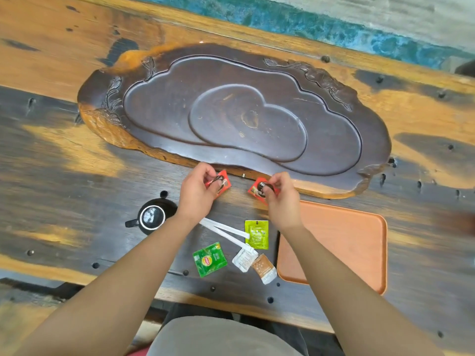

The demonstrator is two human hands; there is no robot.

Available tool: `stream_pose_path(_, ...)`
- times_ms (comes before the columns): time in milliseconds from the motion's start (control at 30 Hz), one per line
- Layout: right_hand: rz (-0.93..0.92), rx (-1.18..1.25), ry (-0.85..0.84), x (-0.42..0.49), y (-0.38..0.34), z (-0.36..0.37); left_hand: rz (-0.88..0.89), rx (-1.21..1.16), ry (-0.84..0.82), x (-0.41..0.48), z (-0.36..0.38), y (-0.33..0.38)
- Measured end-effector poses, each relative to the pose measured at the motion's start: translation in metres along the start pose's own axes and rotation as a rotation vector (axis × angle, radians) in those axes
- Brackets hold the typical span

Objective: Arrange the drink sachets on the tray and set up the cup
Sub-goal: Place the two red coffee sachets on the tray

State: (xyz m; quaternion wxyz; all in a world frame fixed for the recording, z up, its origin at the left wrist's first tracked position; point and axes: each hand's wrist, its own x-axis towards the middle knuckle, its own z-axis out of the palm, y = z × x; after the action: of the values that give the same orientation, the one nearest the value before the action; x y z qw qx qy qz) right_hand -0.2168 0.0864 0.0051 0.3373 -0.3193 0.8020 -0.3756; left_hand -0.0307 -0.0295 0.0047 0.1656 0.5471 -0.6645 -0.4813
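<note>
Red sachets are up off the table, one in each hand. The left hand (198, 187) pinches one red sachet (223, 183) between thumb and fingertips, and the right hand (279, 195) pinches a second red sachet (258, 190) the same way. Both are held just near of the carved dark wooden tea board (159, 119), by their edges, which looks like a way to keep them flat and ready to lay down side by side.

To the right and nearer lies the orange tray (347, 227), bare as far as I can see, so nothing seems arranged on it yet. Between the forearms the other sachets wait on the table (51, 163): a lime-green sachet (257, 234) just left of the tray, a green tea sachet (210, 259) nearer and further left, two white sticks (226, 231) crossing, a white packet (245, 258) and a brown packet (264, 271) touching each other.

At the left stands the black cup (151, 217), upright, handle pointing left, well apart from the tray, likely left for last.
</note>
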Motion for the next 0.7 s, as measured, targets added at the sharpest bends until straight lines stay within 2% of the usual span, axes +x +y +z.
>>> stream_pose_path(200, 0.155, -0.063, 0.022, -0.025, 0.068, -0.084, -0.028, -0.033, -0.323, -0.041, 0.092, 0.041)
stream_pose_path(300, 0.223, -0.122, -0.012, -0.028, 0.098, -0.106, -0.041, 0.019, -0.403, -0.059, 0.144, 0.050)
stream_pose_path(433, 0.190, -0.227, -0.047, -0.019, 0.121, -0.119, -0.027, 0.148, -0.379, -0.064, 0.191, 0.058)
stream_pose_path(567, 0.067, -0.467, 0.009, -0.016, 0.137, -0.128, 0.154, 0.454, -0.271, -0.058, 0.207, 0.056)
stream_pose_path(700, -0.111, -0.570, -0.023, -0.031, 0.146, -0.133, 0.265, 0.563, -0.199, -0.067, 0.207, 0.051)
